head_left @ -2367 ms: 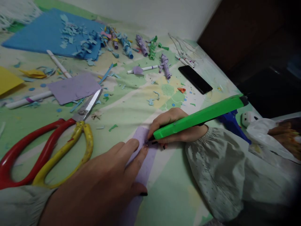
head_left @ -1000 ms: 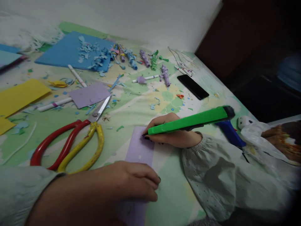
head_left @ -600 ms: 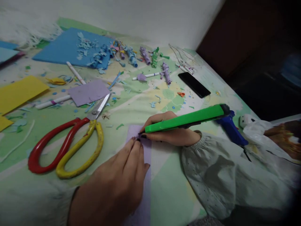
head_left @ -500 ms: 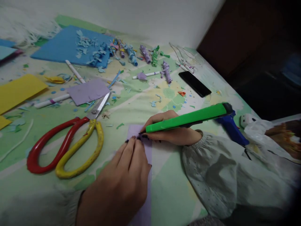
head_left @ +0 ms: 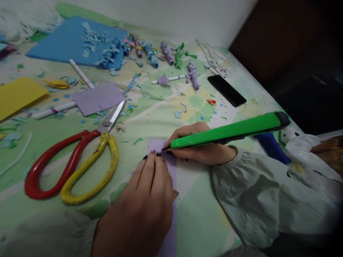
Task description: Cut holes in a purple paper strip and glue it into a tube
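Under my left hand lies a long strip of purple paper, flat on the table. The fingers of that hand are stretched out and press on the strip near its far end. My right hand is closed around a green box cutter with a dark end cap. Its front end is low over the strip, just right of my left fingertips; the blade is too small to make out clearly. To the left lies a pair of scissors with one red and one yellow handle. Beyond them is a purple paper rectangle.
A blue sheet with paper shreds lies at the back left, yellow paper at the left. Rolled paper pieces and white sticks lie farther back. A black phone and a blue tool are at the right.
The view has shifted slightly. My right hand and the box cutter sit a little farther right, and the cutter's rear end reaches farther out. My left hand still presses on the strip.
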Available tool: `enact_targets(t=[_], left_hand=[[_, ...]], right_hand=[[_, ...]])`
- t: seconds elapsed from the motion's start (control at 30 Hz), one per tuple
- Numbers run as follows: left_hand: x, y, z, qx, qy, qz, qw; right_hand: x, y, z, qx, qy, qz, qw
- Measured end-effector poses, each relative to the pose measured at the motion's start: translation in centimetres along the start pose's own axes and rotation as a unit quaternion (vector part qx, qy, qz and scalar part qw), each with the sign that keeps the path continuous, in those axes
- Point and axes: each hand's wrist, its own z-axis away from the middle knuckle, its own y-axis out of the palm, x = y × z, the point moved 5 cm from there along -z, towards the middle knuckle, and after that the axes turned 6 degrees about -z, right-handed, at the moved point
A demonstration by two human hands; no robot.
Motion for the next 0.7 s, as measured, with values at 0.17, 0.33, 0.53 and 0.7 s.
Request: enact_targets(t=[0.17, 0.33, 0.53, 0.7], left_hand=[[0.3, -0.3, -0.3, -0.020, -0.006, 0.009, 1.000], [3.5, 0.1, -0.8, -0.034, -0.068, 0.074, 0.994], [6.9, 2.0, -1.6, 0.043, -0.164, 0.173, 0.970], [7.9, 2.6, -1.9, 0.117, -0.203, 0.261, 0.937]], right_hand=[[0.2, 0.0, 0.0, -0.005, -0.006, -0.010, 1.000], [0.0, 0.0, 0.3, 0.003, -0.022, 0.001, 1.000], [-0.1, 0.2, 0.4, 0.014, -0.056, 0.001, 0.998], [0.2, 0.1, 0.5, 0.003, -0.054, 0.031, 0.998]])
